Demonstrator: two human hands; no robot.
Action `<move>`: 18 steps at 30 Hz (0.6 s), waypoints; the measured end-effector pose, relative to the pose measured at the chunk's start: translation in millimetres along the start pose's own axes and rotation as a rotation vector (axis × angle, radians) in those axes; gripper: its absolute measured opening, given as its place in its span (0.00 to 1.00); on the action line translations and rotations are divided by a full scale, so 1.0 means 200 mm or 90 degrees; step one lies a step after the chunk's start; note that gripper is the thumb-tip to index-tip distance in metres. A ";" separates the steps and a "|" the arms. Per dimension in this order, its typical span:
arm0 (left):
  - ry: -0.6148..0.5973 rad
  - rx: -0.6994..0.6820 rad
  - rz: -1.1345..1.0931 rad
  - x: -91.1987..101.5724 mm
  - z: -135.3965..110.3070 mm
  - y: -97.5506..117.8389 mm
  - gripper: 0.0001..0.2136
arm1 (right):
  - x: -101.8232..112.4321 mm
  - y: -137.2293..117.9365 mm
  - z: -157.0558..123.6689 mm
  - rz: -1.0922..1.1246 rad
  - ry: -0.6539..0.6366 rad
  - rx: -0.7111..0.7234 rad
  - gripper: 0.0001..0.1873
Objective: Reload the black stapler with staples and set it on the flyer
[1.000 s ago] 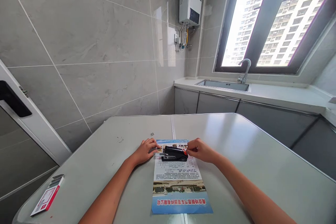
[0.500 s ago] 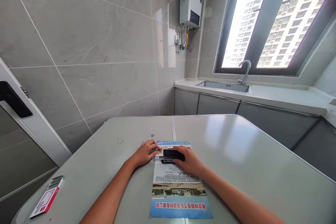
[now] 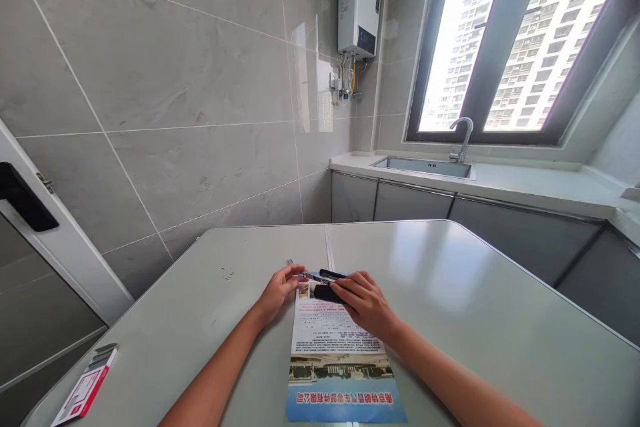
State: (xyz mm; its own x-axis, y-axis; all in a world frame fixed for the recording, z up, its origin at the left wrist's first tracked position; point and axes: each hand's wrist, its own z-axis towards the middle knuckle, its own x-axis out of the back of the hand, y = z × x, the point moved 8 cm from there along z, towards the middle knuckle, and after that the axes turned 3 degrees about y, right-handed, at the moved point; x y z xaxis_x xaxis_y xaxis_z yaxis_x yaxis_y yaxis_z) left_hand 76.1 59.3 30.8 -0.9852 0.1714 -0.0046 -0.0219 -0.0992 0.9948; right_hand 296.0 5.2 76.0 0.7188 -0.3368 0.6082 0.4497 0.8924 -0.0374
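Observation:
A black stapler (image 3: 327,293) is held above the upper part of a printed sheet (image 3: 340,337). My right hand (image 3: 367,303) is closed around its right end. The two black halves are spread apart, and a silvery metal strip (image 3: 315,277) juts out leftward between them. My left hand (image 3: 284,288) has its thumb and fingers pinched at the left tip of that strip. Most of the paper's top edge is hidden behind the hands and the stapler. Lettering on the sheet appears upside down, over a blue band with a photo strip.
Several loose staples (image 3: 228,273) lie on the pale table (image 3: 450,340), and a small metallic piece (image 3: 290,261) sits just beyond my left hand. A red and white package (image 3: 87,383) lies near the table's left edge. A counter with a sink (image 3: 425,165) stands behind at right.
The stapler has been lifted off the sheet and turned over, its halves now wider apart. My left fingers moved from the paper's edge onto the metal strip; my right hand turned with the stapler.

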 end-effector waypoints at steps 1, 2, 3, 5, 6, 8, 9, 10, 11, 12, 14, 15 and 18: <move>-0.035 0.049 -0.073 -0.04 -0.01 -0.02 0.18 | -0.01 -0.02 0.00 -0.012 -0.015 0.016 0.23; -0.076 0.091 -0.125 -0.08 -0.03 -0.02 0.18 | -0.01 -0.03 0.00 -0.020 -0.029 0.027 0.24; -0.110 0.124 -0.158 -0.11 -0.05 -0.03 0.19 | -0.02 -0.04 0.00 -0.025 -0.043 0.033 0.24; -0.138 0.159 -0.194 -0.14 -0.07 -0.03 0.19 | -0.02 -0.06 0.00 -0.024 -0.066 0.038 0.24; -0.133 0.168 -0.207 -0.13 -0.07 -0.03 0.18 | -0.02 -0.06 0.00 -0.019 -0.075 0.041 0.23; -0.114 0.187 -0.234 -0.11 -0.06 -0.04 0.17 | -0.01 -0.07 0.00 -0.007 -0.089 0.049 0.22; -0.108 0.204 -0.246 -0.11 -0.06 -0.06 0.16 | -0.01 -0.07 0.00 -0.001 -0.094 0.052 0.22; -0.106 0.223 -0.257 -0.10 -0.06 -0.08 0.14 | -0.01 -0.07 0.00 0.002 -0.095 0.053 0.22; -0.103 0.241 -0.265 -0.10 -0.06 -0.10 0.13 | -0.01 -0.07 0.00 0.000 -0.094 0.050 0.22; -0.098 0.255 -0.268 -0.09 -0.06 -0.12 0.12 | -0.01 -0.06 0.00 -0.006 -0.090 0.044 0.22; -0.085 0.267 -0.262 -0.08 -0.05 -0.15 0.10 | -0.01 -0.04 0.00 -0.021 -0.073 0.022 0.23; -0.078 0.264 -0.256 -0.07 -0.05 -0.16 0.10 | 0.00 -0.03 0.01 -0.023 -0.055 0.004 0.23; -0.030 0.228 -0.246 -0.04 -0.02 -0.17 0.07 | 0.04 0.05 0.02 0.016 0.033 -0.107 0.22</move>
State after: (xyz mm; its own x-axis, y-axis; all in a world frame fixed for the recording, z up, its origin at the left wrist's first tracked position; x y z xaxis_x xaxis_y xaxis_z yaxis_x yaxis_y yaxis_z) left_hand 83.5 57.9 -3.5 -0.9079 0.1740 -0.3813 -0.3142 0.3197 0.8939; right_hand 304.3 11.4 83.1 0.7548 -0.3342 0.5645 0.5108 0.8393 -0.1862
